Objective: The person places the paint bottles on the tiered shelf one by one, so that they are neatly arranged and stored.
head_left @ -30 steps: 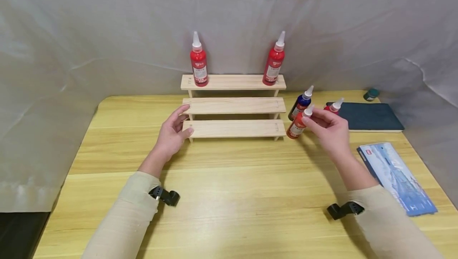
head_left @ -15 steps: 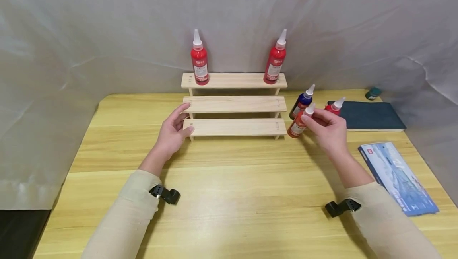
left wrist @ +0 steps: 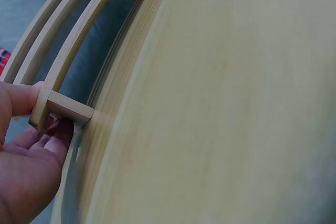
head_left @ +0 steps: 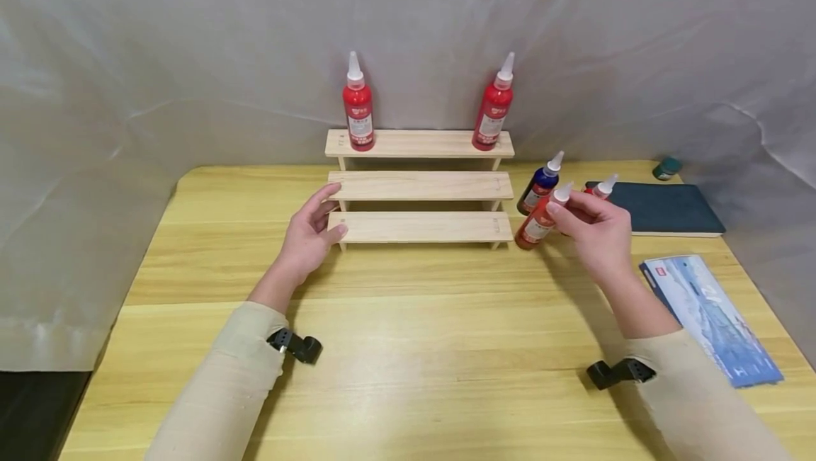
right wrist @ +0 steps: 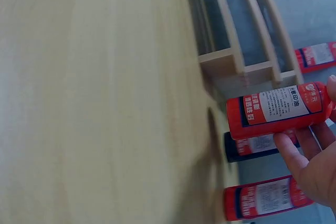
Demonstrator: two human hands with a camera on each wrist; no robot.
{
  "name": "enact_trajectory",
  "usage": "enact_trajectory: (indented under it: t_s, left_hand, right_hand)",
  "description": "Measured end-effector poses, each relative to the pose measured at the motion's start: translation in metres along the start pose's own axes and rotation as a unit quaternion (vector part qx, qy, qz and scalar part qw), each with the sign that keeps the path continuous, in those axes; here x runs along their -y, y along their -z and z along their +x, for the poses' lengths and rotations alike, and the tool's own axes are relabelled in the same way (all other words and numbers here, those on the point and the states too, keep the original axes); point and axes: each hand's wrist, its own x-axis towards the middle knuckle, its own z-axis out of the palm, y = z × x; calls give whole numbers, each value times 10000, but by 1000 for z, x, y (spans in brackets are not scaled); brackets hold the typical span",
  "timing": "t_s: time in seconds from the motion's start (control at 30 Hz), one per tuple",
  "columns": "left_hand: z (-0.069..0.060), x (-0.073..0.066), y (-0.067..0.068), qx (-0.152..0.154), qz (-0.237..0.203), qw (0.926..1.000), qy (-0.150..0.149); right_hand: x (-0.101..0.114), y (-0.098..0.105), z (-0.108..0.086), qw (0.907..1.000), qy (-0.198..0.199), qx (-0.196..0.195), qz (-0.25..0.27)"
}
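Three shelves (head_left: 421, 185) on wooden table (head_left: 408, 333); grey cloth (head_left: 255, 36) behind

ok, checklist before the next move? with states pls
1. Right grip: ok, holds the red plastic bottle with white conical nozzle near its top.
2. Left grip: ok, thumb and fingers on the left end of the pale three-tier wooden rack.
3. Held bottle over a tier, if shelving is next: not ok, beside the rack's right end.
4. Held bottle clear of the blue plastic bottle with white nozzle: cannot tell, they overlap in view.
5. Held bottle off the pale wooden table: cannot tell.
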Motion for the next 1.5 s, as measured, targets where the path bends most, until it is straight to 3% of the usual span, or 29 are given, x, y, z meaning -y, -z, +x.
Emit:
enact_trajectory:
  t_s: [0.17, 0.6, 0.8, 0.97, 1.5]
  left_hand:
    - [0, 0, 1, 10, -4, 10000, -18]
    - [0, 1, 0, -7, -21, 10000, -6]
    - [0, 0, 0, 15, -42, 10000, 13]
    - [0, 0, 0, 19, -48, 10000, 38]
    - [1, 2, 0, -16, -100, 9999, 13]
  right_hand:
    - [18, 2, -2, 9988, 246, 156, 404]
    - [61, -15, 2, 9979, 547, 357, -31]
    - [79, -37, 10, 9937, 904, 579, 316]
    - [92, -57, 17, 9858, 1043, 891, 970]
    - [117, -127, 41, 9717, 1182, 1592, 1286]
